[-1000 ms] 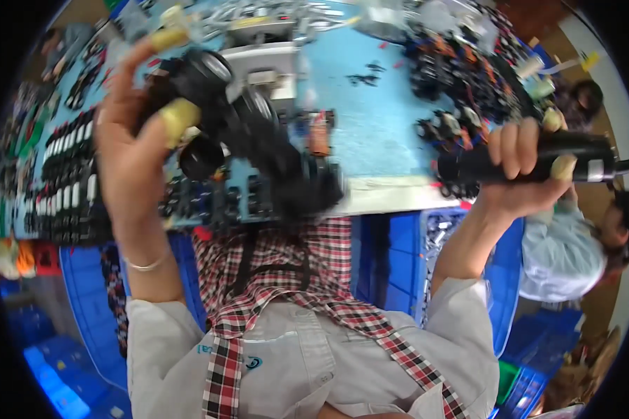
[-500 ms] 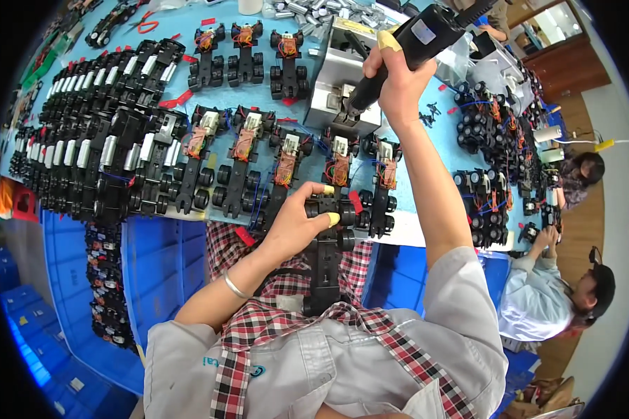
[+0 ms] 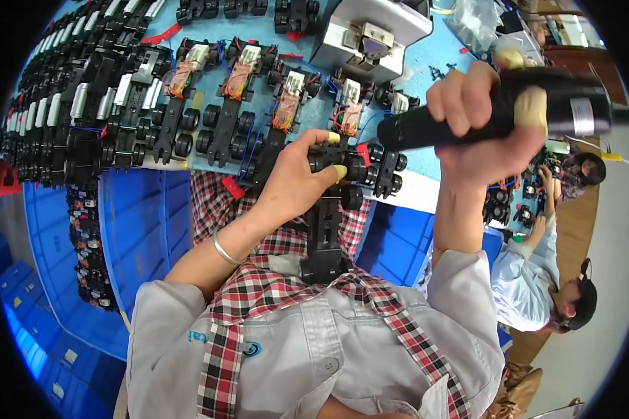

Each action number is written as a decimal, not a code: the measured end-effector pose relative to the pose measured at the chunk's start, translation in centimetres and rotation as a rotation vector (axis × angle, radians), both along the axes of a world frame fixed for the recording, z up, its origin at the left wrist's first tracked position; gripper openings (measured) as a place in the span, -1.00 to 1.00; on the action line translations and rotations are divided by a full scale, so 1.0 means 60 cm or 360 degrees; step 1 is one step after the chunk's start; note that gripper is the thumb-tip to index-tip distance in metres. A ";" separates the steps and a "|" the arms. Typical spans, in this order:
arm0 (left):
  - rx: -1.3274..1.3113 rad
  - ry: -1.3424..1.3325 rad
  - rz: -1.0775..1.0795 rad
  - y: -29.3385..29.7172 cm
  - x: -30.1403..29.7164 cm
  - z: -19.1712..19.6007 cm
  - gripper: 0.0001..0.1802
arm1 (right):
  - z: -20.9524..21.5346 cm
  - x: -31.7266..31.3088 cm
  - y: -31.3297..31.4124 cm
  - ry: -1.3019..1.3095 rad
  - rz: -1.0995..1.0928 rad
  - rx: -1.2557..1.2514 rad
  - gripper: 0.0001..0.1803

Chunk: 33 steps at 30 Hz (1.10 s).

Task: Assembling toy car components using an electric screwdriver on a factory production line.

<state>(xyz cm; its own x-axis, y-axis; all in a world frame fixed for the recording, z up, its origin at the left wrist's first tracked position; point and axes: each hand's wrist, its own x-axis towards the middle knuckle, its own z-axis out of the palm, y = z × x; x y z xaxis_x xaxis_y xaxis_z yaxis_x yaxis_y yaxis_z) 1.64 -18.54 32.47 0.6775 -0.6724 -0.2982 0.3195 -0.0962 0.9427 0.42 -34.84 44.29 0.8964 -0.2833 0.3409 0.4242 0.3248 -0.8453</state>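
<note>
Chassis [image 3: 326, 216], black toy-car type, sits under left hand [image 3: 295, 183] w/ fingers [image 3: 328, 171] curled pinching its front end, right hand [image 3: 479, 122] fisted round black power screwdriver [image 3: 500, 112] above table [image 3: 426, 178].

Rows of black toy-car chassis with orange wiring [image 3: 189, 77] cover the light-blue worktable [image 3: 426, 49]. A grey metal press fixture [image 3: 370, 31] stands at its far edge. Blue plastic crates [image 3: 140, 230] sit below, and a seated co-worker in a pale shirt [image 3: 538, 279] works nearby.

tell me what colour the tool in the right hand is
Black, with a pale band near its thick end; the electric screwdriver in the right hand shows only in the head view.
</note>
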 end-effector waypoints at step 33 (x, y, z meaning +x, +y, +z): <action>0.0138 -0.0174 0.0065 -0.005 -0.010 0.014 -0.57 | 0.042 0.027 -0.040 -0.0240 -0.0040 -0.0201 -0.61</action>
